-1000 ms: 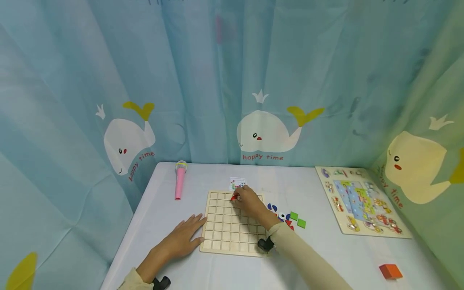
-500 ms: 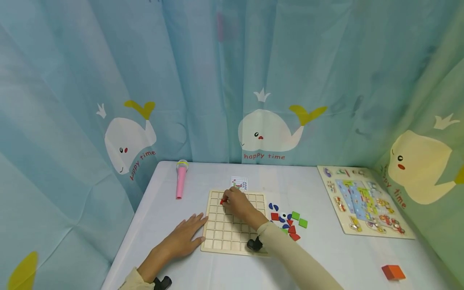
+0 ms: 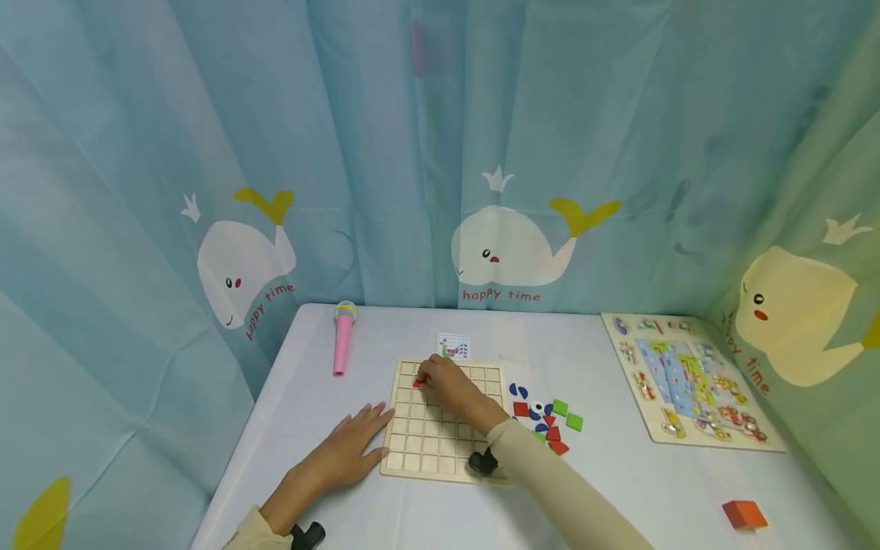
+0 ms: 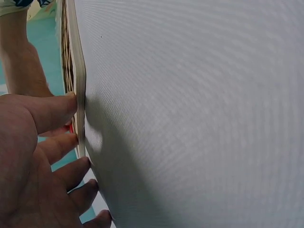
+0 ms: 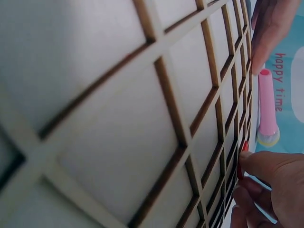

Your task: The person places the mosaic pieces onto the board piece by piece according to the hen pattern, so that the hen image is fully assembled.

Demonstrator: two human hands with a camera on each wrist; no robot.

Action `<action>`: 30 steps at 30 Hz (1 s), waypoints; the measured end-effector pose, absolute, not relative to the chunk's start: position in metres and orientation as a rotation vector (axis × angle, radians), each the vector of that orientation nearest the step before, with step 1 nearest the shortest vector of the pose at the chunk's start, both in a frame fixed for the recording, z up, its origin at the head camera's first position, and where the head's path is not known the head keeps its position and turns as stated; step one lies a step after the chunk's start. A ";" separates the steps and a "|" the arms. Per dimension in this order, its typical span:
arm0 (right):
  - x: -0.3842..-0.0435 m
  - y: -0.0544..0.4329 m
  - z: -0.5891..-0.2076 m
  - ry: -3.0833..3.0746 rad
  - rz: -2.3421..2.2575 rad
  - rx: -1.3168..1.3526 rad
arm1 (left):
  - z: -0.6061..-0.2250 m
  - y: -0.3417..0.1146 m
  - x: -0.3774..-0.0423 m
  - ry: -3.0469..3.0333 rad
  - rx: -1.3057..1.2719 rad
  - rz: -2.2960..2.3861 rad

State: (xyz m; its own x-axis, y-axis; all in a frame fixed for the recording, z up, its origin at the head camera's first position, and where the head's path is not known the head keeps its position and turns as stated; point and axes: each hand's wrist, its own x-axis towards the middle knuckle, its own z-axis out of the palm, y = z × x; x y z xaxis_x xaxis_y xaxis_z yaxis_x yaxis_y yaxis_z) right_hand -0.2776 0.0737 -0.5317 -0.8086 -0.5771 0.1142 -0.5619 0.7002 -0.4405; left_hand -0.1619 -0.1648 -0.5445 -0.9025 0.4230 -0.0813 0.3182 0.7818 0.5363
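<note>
The right hand [image 3: 447, 384] pinches a red piece [image 3: 417, 383] at its nine o'clock, toward eleven on the grid board [image 3: 431, 445], whose nine-o'clock edge the farther left hand [image 3: 349, 449], fingers extended, touches.

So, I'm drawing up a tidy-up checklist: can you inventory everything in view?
table: one, white, foreground
board: one, pale wood, mid-table
card: one, white with coloured print, beyond the board
held piece: one, red, at the board's far rows
loose pieces: over ten; red, blue, green, white; right of board
toy microphone: one, pink, far left
picture puzzle: one, multicoloured, far right
block: one, orange, near right
curtain: count unclear, blue-green, behind the table
sleeves: two, beige, one each side
wrist cameras: two, black, by the sleeves
left grip: one, bare, touching the board's left edge
right grip: one, bare, on the held piece
</note>
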 end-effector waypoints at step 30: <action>-0.235 0.229 -0.517 2.944 -0.741 -0.420 | -0.546 -0.162 -0.162 2.784 0.547 0.735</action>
